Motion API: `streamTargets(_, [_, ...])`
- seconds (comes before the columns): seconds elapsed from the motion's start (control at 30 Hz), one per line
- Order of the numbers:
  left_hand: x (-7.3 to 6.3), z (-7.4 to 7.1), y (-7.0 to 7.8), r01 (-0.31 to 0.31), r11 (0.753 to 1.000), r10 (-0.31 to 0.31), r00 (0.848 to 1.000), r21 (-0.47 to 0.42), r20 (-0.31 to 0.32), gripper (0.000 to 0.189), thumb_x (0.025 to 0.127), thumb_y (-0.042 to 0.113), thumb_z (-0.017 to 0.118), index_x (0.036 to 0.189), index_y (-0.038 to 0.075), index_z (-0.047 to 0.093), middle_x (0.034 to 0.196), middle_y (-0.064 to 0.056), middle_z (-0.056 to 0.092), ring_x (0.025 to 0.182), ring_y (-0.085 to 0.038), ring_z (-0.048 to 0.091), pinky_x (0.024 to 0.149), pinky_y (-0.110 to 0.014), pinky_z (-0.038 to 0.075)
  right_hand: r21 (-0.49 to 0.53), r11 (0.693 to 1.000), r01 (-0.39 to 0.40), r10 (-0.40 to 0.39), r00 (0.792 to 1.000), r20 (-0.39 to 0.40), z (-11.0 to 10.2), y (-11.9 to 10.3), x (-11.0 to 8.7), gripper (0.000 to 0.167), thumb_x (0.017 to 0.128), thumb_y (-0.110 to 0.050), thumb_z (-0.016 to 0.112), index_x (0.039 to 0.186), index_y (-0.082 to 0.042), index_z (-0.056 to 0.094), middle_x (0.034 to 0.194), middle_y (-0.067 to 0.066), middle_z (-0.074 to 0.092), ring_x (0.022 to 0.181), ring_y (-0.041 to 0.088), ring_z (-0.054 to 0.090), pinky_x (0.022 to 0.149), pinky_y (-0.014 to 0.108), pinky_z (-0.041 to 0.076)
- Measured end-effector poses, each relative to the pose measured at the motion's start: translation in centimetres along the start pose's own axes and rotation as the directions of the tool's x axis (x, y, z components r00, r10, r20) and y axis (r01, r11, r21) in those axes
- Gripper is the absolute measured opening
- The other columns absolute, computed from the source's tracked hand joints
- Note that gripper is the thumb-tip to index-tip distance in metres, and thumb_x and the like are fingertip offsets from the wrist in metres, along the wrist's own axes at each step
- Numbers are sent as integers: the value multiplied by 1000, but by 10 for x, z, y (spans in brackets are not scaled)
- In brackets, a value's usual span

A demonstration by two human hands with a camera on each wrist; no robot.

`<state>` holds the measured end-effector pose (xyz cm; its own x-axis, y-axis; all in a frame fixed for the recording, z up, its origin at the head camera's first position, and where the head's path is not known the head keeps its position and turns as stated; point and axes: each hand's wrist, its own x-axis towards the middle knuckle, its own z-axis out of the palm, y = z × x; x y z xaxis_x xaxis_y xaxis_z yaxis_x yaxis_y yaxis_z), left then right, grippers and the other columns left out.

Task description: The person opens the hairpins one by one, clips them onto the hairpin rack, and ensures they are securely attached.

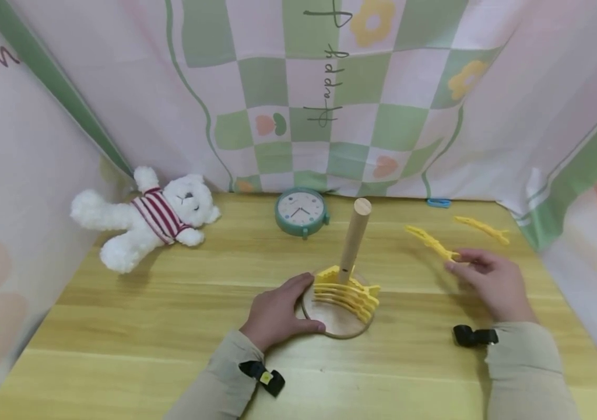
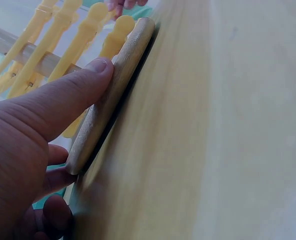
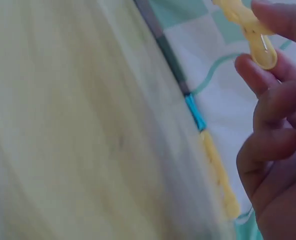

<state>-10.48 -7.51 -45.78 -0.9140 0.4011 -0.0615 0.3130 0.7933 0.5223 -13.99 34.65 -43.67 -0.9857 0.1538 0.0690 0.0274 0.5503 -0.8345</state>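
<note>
A round wooden base with an upright wooden post [image 1: 353, 242] stands in front of me. Several yellow plastic clips [image 1: 348, 294] are stacked around the post's lower part, one above another. My left hand [image 1: 280, 312] grips the base's left rim; the left wrist view has the thumb on top of the wooden disc [image 2: 110, 102] and fingers at its edge. Off to the right, my right hand [image 1: 495, 283] pinches one end of a yellow clip [image 1: 429, 241] between thumb and fingers, above the table. Another yellow clip [image 1: 482, 228] lies just beyond that hand.
A teal clock [image 1: 301, 211] lies behind the post. At the back left is a white plush bear [image 1: 159, 216] in a striped shirt. A small blue clip [image 1: 438, 203] rests at the table's back edge, against the patterned curtain [image 1: 309, 87].
</note>
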Motion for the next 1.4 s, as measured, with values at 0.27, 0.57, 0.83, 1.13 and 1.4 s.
streamTargets(0.27, [0,0,0,-1,1000,1,1000,1,-7,102,74,74,72,156,24,38,159,6,38,139,-21,46,99,-52,47,-130,989,71,-61,995,84,6,-24,-5,47,87,-42,78,117,-7,72,98,-21,69,82,-2,63,66,15,49])
streamTargets(0.57, [0,0,-1,3,1000,-3,1000,-10,-4,101,74,74,72,156,25,38,159,7,38,140,-21,45,100,-53,46,-76,988,136,-121,976,180,6,-51,-15,34,85,-30,82,111,-9,76,101,-17,73,85,2,68,70,18,53])
streamTargets(0.83, [1,2,-2,1,1000,-1,1000,-12,-12,101,74,74,72,156,25,39,159,7,39,139,-21,46,100,-53,46,-37,964,264,-246,936,252,10,-80,-26,21,85,-19,83,103,-10,79,98,-8,75,78,7,68,67,20,55])
streamTargets(1.13, [1,1,-1,2,1000,-3,1000,-16,-8,100,74,73,73,156,25,39,159,7,39,139,-22,46,99,-53,46,-24,945,326,-306,907,291,25,-97,-34,18,82,-18,84,99,-18,80,89,-2,73,59,13,50,51,26,43])
streamTargets(1.4, [0,-1,0,6,1000,-6,1000,-12,-5,101,74,73,73,156,25,39,159,7,39,139,-22,47,98,-53,46,15,921,390,-374,873,312,39,-103,-37,22,80,-14,85,101,-19,80,84,-4,70,56,11,45,48,27,38])
